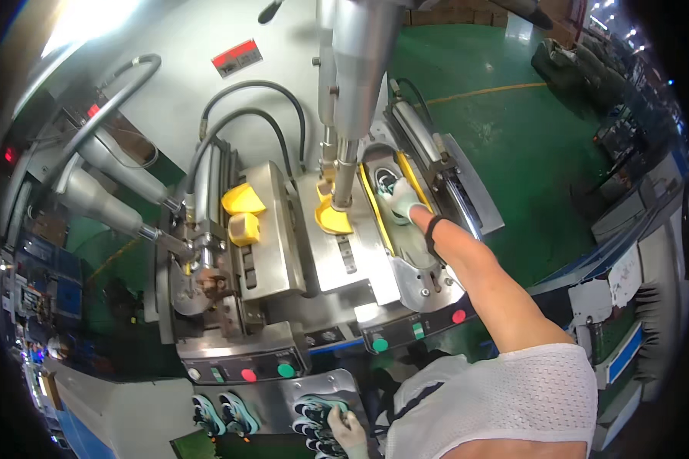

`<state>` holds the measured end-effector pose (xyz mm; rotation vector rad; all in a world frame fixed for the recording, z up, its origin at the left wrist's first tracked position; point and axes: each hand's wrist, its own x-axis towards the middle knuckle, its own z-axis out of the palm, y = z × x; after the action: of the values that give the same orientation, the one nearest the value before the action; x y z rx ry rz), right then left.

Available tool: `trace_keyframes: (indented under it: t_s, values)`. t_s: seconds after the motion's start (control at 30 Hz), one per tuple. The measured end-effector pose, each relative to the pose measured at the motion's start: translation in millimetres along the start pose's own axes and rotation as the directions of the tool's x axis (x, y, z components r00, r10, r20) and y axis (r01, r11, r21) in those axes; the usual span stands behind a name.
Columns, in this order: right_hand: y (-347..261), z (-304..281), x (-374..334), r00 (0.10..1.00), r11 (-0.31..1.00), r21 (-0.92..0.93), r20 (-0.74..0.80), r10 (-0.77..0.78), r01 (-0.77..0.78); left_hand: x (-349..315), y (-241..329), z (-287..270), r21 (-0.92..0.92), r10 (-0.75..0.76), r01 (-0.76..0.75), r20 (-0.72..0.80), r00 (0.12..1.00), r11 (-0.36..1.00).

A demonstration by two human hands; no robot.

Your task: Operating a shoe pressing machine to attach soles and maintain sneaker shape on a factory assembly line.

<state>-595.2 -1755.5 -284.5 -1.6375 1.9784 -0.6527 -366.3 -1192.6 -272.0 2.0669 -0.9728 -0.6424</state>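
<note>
My right hand (pixel 400 200), in a pale glove, is closed around a dark sneaker (pixel 387 177) with a light edge. That shoe lies between the yellow side pads (pixel 377 208) of the pressing machine's right station. Down at the front, my gloved left hand (pixel 347 432) has its fingers curled on the end of a dark sneaker with a teal sole (pixel 320 404). This shoe is the uppermost of several lying side by side on the metal shelf (pixel 272 386); my hand covers part of it.
A pair of teal-soled sneakers (pixel 239 413) sits farther left on the shelf. Yellow pads (pixel 243 200) top the left station. Metal cylinders (pixel 354 92) hang over the middle. Green and red buttons (pixel 285 370) line the front panel. Black hoses (pixel 241 115) arch behind.
</note>
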Motion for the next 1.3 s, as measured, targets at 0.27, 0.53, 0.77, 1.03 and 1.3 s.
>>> trace_keyframes:
  t_s: [0.27,0.53,0.77,1.03,1.3]
  values:
    - [9,10,10,0.999,1.000,-0.009,-0.031,-0.019,0.019,6,-1,9,-0.002,0.009,-0.009,0.048,0.999,1.000]
    - [-50,-51,-92,0.892,0.903,-0.034,-0.143,-0.429,0.428,-15,-39,-25,-0.148,-0.110,0.103,-0.041,0.993,0.984]
    - [-15,-11,-354,0.529,0.575,0.189,0.242,-0.813,0.796,-19,-107,-67,0.138,-0.025,0.058,-0.226,0.974,0.989]
    - [15,31,-395,0.561,0.541,-0.195,0.472,-0.679,0.818,0,-174,-59,0.324,0.025,-0.032,0.026,0.999,0.945]
    - [26,37,-407,0.562,0.509,-0.251,0.478,-0.675,0.824,-3,-191,-48,0.339,0.112,-0.087,-0.054,0.992,0.937]
